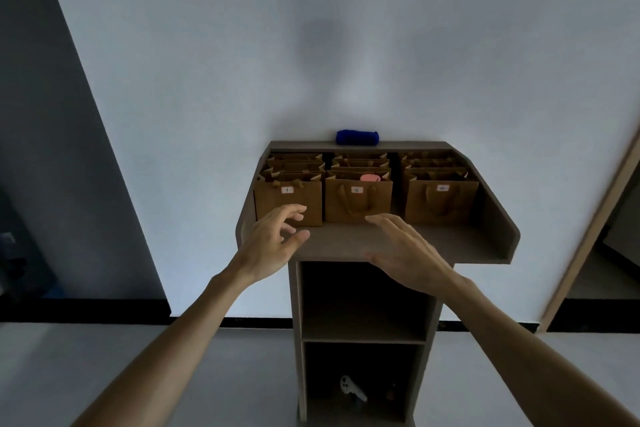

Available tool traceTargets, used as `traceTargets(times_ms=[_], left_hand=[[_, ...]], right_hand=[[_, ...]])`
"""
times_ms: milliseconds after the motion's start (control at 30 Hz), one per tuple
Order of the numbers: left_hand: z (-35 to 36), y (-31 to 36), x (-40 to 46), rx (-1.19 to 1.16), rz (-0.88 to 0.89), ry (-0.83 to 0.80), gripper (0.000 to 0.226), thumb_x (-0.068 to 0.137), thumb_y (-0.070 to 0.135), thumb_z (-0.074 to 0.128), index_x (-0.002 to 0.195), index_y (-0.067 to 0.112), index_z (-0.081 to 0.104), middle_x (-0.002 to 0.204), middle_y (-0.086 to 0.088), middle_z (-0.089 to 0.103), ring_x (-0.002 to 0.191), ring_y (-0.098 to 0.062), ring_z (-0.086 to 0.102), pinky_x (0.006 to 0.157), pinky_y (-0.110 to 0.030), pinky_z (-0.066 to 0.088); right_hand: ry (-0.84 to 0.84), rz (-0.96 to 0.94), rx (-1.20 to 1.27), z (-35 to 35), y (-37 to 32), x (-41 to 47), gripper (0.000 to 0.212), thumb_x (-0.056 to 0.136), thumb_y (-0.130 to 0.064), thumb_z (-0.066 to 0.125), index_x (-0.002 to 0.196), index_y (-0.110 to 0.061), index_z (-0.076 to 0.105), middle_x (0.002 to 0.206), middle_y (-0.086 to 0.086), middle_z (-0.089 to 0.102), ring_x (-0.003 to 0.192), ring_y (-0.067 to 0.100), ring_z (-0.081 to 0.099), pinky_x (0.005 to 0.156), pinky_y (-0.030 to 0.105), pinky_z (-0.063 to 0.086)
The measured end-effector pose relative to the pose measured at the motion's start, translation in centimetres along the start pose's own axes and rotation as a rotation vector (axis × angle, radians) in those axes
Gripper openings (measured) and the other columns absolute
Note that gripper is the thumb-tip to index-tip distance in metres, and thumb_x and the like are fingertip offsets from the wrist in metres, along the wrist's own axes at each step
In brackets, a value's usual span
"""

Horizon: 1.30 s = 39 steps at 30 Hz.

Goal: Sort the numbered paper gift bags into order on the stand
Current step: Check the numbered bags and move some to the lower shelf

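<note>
Two bare forearms reach in from the bottom edge, the left hand [273, 243] with fingers [294, 210] loosely spread and curled, holding nothing, in front of the brown paper gift bag labelled 1 [289, 199]; the right hand [407, 251] is flat and open, empty, its fingertips near the base of the brown paper gift bag labelled 6 [358, 198]. Both bags front rows of like bags on the sloped top of the grey-brown wooden stand [450, 243], beside a third front bag [441, 198] whose label is unreadable. A blue rolled cloth [357, 137] lies on the stand's back ledge.
</note>
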<state>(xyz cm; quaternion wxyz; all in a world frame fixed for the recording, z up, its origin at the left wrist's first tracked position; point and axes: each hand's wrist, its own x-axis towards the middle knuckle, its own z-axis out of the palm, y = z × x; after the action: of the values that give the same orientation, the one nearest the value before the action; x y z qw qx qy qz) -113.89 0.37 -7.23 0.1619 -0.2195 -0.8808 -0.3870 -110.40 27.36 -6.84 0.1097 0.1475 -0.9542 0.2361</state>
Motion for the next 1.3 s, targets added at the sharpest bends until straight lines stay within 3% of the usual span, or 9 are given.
traceTargets(times_ms=[167,400,533,667,767,967,1167,1300], left_hand=[[0.7,-4.9,3.8,0.008,-0.034,0.003,0.04,0.092,0.029,0.065,0.13,0.023,0.054,0.12,0.005,0.062,0.096,-0.008,0.066,0.076,-0.019,0.055],[0.4,-10.7,9.3,-0.01,-0.139,0.082,0.032,0.092,0.027,0.065,0.123,0.025,0.059,0.114,0.009,0.067,0.099,-0.004,0.066,0.079,-0.007,0.05],[0.1,-13.4,12.2,-0.039,-0.205,0.141,0.026,0.093,0.026,0.064,0.119,0.024,0.062,0.111,0.01,0.069,0.1,-0.002,0.066,0.08,-0.005,0.048],[0.0,-15.6,14.0,-0.042,-0.248,0.176,0.023,0.094,0.026,0.062,0.117,0.025,0.064,0.108,0.012,0.069,0.097,0.002,0.064,0.078,-0.006,0.048],[0.1,-16.8,15.4,-0.044,-0.247,0.184,0.022,0.094,0.025,0.061,0.116,0.024,0.064,0.107,0.013,0.069,0.097,0.003,0.064,0.077,-0.007,0.048],[0.1,-18.4,18.8,-0.043,-0.173,0.183,0.022,0.094,0.021,0.061,0.116,0.021,0.066,0.107,0.011,0.069,0.099,0.002,0.063,0.079,-0.007,0.049],[-0.3,-20.2,21.3,0.054,-0.018,0.177,0.022,0.093,0.016,0.062,0.115,0.017,0.066,0.112,0.006,0.067,0.104,-0.005,0.062,0.083,-0.008,0.048],[-0.6,-22.0,22.4,0.253,0.023,0.065,0.029,0.094,0.026,0.06,0.123,0.024,0.058,0.129,0.003,0.056,0.12,-0.011,0.05,0.098,-0.023,0.046]], right_hand=[[-0.05,-0.016,0.039,3.1,1.8,6.9,0.068,0.09,-0.047,0.063,0.148,-0.032,0.03,0.155,-0.009,0.027,0.139,0.015,0.034,0.107,0.038,0.041],[-0.102,-0.045,0.135,6.3,5.0,17.1,0.061,0.091,-0.044,0.063,0.144,-0.034,0.035,0.151,-0.007,0.031,0.124,0.014,0.05,0.096,0.039,0.052],[-0.091,-0.107,0.136,8.3,6.3,22.9,0.055,0.092,-0.041,0.062,0.141,-0.035,0.038,0.149,-0.007,0.035,0.116,0.01,0.055,0.088,0.034,0.056],[-0.028,-0.183,0.121,10.4,6.7,27.1,0.048,0.095,-0.037,0.059,0.139,-0.03,0.042,0.14,-0.004,0.043,0.096,0.007,0.061,0.071,0.027,0.06],[0.02,-0.22,0.063,11.5,6.6,29.4,0.045,0.097,-0.035,0.055,0.139,-0.029,0.042,0.138,-0.003,0.042,0.099,0.011,0.06,0.07,0.026,0.058],[0.08,-0.204,-0.167,12.6,5.7,31.7,0.039,0.1,-0.036,0.048,0.139,-0.028,0.046,0.137,0.001,0.042,0.117,0.02,0.054,0.081,0.034,0.054],[0.146,-0.295,-0.124,13.7,6.0,30.0,0.028,0.098,-0.03,0.054,0.125,-0.026,0.058,0.127,0.0,0.046,0.106,0.016,0.057,0.068,0.026,0.056],[0.143,-0.419,-0.028,13.9,6.2,27.4,0.026,0.096,-0.033,0.052,0.117,-0.023,0.063,0.123,0.0,0.048,0.096,0.009,0.057,0.063,0.02,0.056]])
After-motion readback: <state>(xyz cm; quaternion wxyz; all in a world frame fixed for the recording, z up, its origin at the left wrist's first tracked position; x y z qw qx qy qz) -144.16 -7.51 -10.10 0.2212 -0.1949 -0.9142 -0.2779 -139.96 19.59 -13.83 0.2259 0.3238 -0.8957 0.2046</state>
